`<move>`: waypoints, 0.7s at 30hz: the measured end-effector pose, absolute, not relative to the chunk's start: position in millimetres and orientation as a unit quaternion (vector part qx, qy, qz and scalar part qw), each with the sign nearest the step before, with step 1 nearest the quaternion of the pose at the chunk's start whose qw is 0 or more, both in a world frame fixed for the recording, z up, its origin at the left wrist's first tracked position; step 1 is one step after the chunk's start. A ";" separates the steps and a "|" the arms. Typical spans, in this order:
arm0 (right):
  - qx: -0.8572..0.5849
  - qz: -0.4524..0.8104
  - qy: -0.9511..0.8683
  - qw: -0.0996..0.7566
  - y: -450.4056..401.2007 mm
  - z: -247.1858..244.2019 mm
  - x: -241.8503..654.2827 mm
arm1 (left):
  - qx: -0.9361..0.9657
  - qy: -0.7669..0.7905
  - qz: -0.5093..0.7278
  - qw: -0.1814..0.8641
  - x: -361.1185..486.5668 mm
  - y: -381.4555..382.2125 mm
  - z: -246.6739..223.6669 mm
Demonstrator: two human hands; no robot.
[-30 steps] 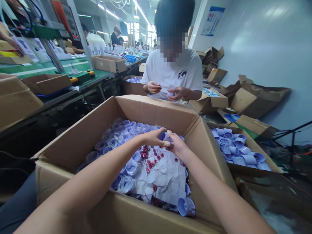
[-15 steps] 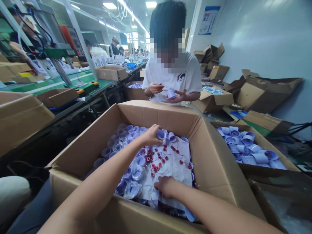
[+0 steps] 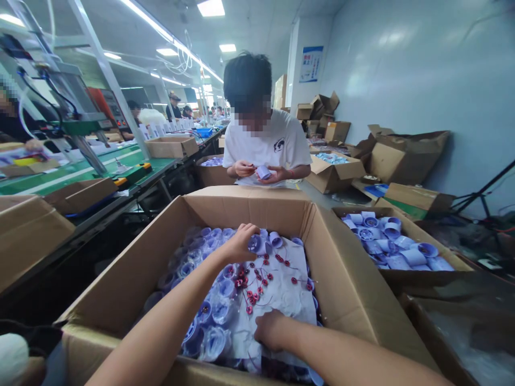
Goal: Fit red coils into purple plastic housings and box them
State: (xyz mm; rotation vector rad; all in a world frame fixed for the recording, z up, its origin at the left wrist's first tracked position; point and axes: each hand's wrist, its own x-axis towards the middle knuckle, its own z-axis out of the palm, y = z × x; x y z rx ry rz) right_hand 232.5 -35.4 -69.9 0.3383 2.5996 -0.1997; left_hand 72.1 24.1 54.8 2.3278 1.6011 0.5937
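Note:
My left hand [image 3: 240, 245] reaches to the far part of the large cardboard box [image 3: 346, 279]. Its thumb and fingers curve around a pale purple plastic cup [image 3: 255, 244]. My right hand [image 3: 272, 329] is closed low over a crumpled white sheet [image 3: 287, 289]; its curled fingers hide whatever they hold. Small red ring-shaped parts with thin wires [image 3: 252, 296] lie scattered on the sheet between my hands. More purple cups, many in clear plastic wrap [image 3: 215, 343], fill the left side of the box. Another cup [image 3: 276, 239] lies on its side beyond my left hand.
A person in a white shirt [image 3: 263, 145] stands across the box, holding a purple cup [image 3: 263, 172]. To the right is an open carton [image 3: 458, 261] of purple cups. A green conveyor line [image 3: 72, 177] with a press machine runs along the left. Cartons [image 3: 402, 158] pile by the wall.
The view has tilted up and swung right, so the scene sits lower and further left. My right hand's fingers look more curled. My left hand stays at the same cup.

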 end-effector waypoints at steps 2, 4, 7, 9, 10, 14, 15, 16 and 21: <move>0.124 -0.080 0.951 0.273 -34.1 -66.3 229.6 | 0.799 0.544 0.211 0.145 72.5 23.2 55.8; 0.121 -0.090 0.943 0.297 -31.2 -64.0 226.9 | 0.793 0.548 0.212 0.160 72.3 22.4 55.8; 0.123 -0.137 0.927 0.327 -24.4 -63.0 222.4 | 0.783 0.566 0.201 0.163 70.1 22.5 53.7; 0.157 -0.193 0.916 0.316 -18.4 -61.0 219.1 | 0.781 0.571 0.201 0.153 67.9 23.1 52.1; 0.181 -0.220 0.910 0.303 -14.8 -58.7 217.6 | 0.782 0.570 0.205 0.147 66.8 23.4 51.7; 0.268 -0.256 0.904 0.210 7.0 -38.2 216.6 | 0.769 0.580 0.226 0.144 63.2 23.7 55.8; 0.290 -0.259 0.906 0.169 14.9 -31.1 218.5 | 0.760 0.588 0.232 0.151 62.3 23.6 58.2; 0.314 -0.265 0.904 0.120 23.7 -23.7 221.4 | 0.749 0.597 0.241 0.158 61.3 23.4 60.9; 0.397 -0.304 0.859 -0.106 70.4 8.2 243.0 | 0.686 0.625 0.287 0.236 57.2 22.0 73.5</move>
